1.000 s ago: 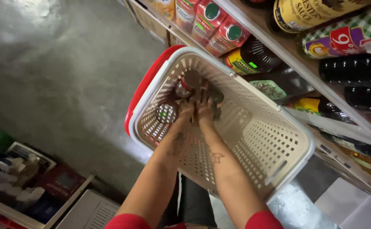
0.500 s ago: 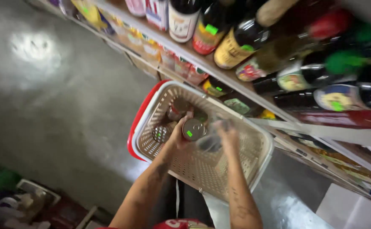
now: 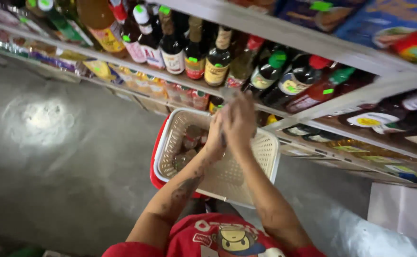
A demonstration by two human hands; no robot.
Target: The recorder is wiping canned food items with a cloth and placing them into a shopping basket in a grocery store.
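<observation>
From my feed I see two bare forearms. The left forearm (image 3: 177, 195) carries dark tattoo markings along its length, running up toward the left hand (image 3: 214, 138). The right hand (image 3: 239, 121) is blurred, so I cannot make out any rings. I wear a red top (image 3: 218, 235) with short red sleeves and a cartoon print on the chest.

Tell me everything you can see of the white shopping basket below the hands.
The white perforated plastic shopping basket is rectangular, with a thick rolled rim and a red part showing along its left and lower edge. It sits low beside the bottle shelves, open side up. A few small jars or bottles lie in its far left corner; the rest looks bare. Both raised hands, left and right, overlap it in view without touching it.
</observation>
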